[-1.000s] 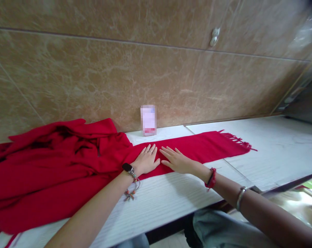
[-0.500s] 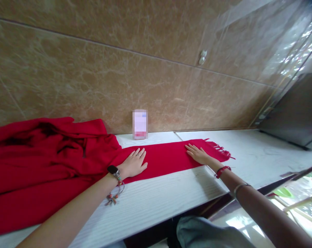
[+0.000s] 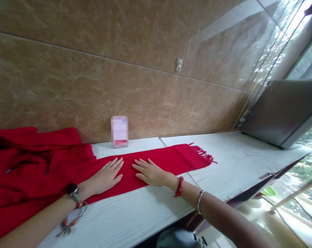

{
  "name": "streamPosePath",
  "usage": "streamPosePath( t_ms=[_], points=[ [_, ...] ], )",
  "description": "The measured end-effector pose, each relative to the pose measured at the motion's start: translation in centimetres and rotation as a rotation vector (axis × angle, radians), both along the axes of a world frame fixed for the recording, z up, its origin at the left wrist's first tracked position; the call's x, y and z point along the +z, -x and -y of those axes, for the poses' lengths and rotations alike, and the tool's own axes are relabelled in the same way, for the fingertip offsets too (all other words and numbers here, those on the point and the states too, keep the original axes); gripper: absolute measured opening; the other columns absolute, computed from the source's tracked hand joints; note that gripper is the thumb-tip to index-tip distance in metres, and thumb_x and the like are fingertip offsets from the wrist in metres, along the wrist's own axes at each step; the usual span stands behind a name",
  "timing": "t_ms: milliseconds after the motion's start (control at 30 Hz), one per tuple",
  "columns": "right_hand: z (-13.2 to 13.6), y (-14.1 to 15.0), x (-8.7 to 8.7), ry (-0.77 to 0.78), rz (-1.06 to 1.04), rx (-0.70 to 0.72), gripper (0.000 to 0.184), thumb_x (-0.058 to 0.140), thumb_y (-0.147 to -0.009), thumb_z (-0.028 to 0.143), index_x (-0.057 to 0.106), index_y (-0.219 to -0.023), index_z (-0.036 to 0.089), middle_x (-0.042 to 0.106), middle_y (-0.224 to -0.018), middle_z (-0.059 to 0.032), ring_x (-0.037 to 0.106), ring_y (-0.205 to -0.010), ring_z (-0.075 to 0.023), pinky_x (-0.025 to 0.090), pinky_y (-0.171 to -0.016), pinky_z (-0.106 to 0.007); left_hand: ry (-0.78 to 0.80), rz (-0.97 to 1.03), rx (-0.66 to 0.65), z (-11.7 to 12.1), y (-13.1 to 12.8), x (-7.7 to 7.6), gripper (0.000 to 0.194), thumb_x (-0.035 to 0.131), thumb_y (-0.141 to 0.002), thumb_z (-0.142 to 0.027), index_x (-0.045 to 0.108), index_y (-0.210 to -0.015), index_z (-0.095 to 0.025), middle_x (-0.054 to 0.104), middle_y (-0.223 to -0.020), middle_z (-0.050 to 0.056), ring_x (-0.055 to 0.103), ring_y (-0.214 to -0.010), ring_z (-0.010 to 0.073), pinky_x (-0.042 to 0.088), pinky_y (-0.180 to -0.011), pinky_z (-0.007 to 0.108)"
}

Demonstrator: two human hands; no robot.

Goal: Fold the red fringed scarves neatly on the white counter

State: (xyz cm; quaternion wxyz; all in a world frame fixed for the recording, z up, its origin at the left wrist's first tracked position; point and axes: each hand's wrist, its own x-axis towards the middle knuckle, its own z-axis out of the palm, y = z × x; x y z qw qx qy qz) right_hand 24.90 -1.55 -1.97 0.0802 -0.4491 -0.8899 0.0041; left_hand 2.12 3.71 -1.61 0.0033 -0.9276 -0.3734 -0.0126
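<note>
A long red scarf (image 3: 171, 158) lies flat across the white counter, its fringed end pointing right. My left hand (image 3: 103, 179) rests palm down on the scarf, fingers spread, near where the flat strip meets the bunched part of the cloth (image 3: 37, 165) on the left. A short way to its right, my right hand (image 3: 151, 172) also lies flat on the scarf with fingers apart. Neither hand grips the fabric.
A phone-like pale pink object (image 3: 119, 132), blurred out, leans on the brown tiled wall (image 3: 94, 86). On the wall is a small white hook (image 3: 179, 64). A dark grey box-shaped appliance (image 3: 282, 110) stands at the counter's (image 3: 230, 155) right end.
My right hand has slid left along the scarf, away from the fringe and closer to my left hand. The camera view has turned right, so the scene sits further left.
</note>
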Motion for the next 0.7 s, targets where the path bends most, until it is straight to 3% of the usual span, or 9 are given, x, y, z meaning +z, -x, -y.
streamPosePath(
  t_ms=[100, 267, 367, 467, 533, 600, 633, 700],
  points=[
    [-0.7, -4.2, -0.5, 0.008, 0.065, -0.1, 0.049, 0.019, -0.094, 0.039, 0.023, -0.139, 0.019, 0.024, -0.144, -0.0101, 0.019, -0.132, -0.0236, 0.024, -0.101, -0.053, 0.017, -0.016, 0.009, 0.0, 0.0, 0.0, 0.059, 0.028, -0.086, -0.037, 0.028, -0.137, -0.008, 0.021, -0.144, 0.012, 0.018, -0.133, 0.0226, 0.021, -0.105, 0.037],
    [-2.0, -15.6, -1.8, 0.048, 0.203, -0.385, 0.044, 0.019, -0.094, 0.031, 0.028, -0.137, 0.027, 0.025, -0.144, -0.0066, 0.015, -0.133, -0.0253, 0.022, -0.099, -0.058, 0.015, -0.045, 0.024, -0.2, 0.0, -0.2, 0.06, 0.029, -0.086, -0.038, 0.026, -0.138, -0.007, 0.019, -0.144, 0.011, 0.016, -0.133, 0.0221, 0.018, -0.107, 0.035],
    [-1.6, -22.0, -2.6, 0.046, 0.199, -0.589, 0.045, 0.019, -0.094, 0.031, 0.03, -0.137, 0.024, 0.027, -0.144, -0.0091, 0.018, -0.132, -0.0251, 0.024, -0.101, -0.053, 0.004, -0.031, 0.011, -0.3, 0.0, -0.5, 0.06, 0.03, -0.086, -0.04, 0.027, -0.137, -0.008, 0.021, -0.144, 0.01, 0.017, -0.133, 0.0222, 0.019, -0.107, 0.035],
    [-1.3, -25.6, -2.7, 0.026, 0.24, -0.642, 0.043, 0.021, -0.093, 0.023, 0.04, -0.132, 0.021, 0.03, -0.142, -0.0108, 0.02, -0.131, -0.0257, 0.025, -0.101, -0.053, -0.002, -0.013, 0.004, -0.3, 0.1, -0.5, 0.06, 0.029, -0.086, -0.041, 0.028, -0.137, -0.009, 0.023, -0.144, 0.01, 0.018, -0.133, 0.0226, 0.021, -0.106, 0.035],
    [-1.6, -25.5, -2.3, 0.011, 0.255, -0.687, 0.043, 0.023, -0.092, 0.022, 0.043, -0.13, 0.02, 0.032, -0.14, -0.0126, 0.022, -0.131, -0.0281, 0.026, -0.099, -0.056, -0.008, -0.001, -0.002, -0.2, 0.1, -0.4, 0.059, 0.028, -0.086, -0.04, 0.029, -0.137, -0.01, 0.024, -0.144, 0.01, 0.019, -0.132, 0.0227, 0.022, -0.105, 0.035],
    [-2.3, -23.1, -1.8, -0.035, 0.208, -0.688, 0.044, 0.022, -0.092, 0.025, 0.04, -0.132, 0.018, 0.033, -0.14, -0.015, 0.023, -0.13, -0.029, 0.027, -0.098, -0.057, -0.01, 0.007, -0.014, -0.1, 0.2, -0.4, 0.058, 0.027, -0.086, -0.04, 0.029, -0.136, -0.01, 0.024, -0.143, 0.01, 0.019, -0.132, 0.0227, 0.023, -0.105, 0.036],
    [-2.8, -21.0, -1.5, -0.071, 0.156, -0.65, 0.045, 0.022, -0.093, 0.028, 0.036, -0.134, 0.016, 0.032, -0.14, -0.0159, 0.022, -0.13, -0.0281, 0.028, -0.099, -0.054, -0.01, 0.011, -0.02, -0.1, 0.2, -0.3, 0.058, 0.027, -0.086, -0.04, 0.03, -0.136, -0.011, 0.024, -0.143, 0.01, 0.019, -0.132, 0.0227, 0.023, -0.105, 0.036],
    [-3.6, -15.8, -1.1, -0.093, 0.083, -0.431, 0.047, 0.021, -0.093, 0.031, 0.03, -0.137, 0.017, 0.03, -0.141, -0.0143, 0.021, -0.131, -0.0253, 0.028, -0.1, -0.051, -0.006, 0.011, -0.024, -0.1, 0.2, -0.3, 0.058, 0.027, -0.086, -0.039, 0.029, -0.136, -0.011, 0.023, -0.144, 0.01, 0.019, -0.132, 0.0226, 0.023, -0.105, 0.037]
  ],
)
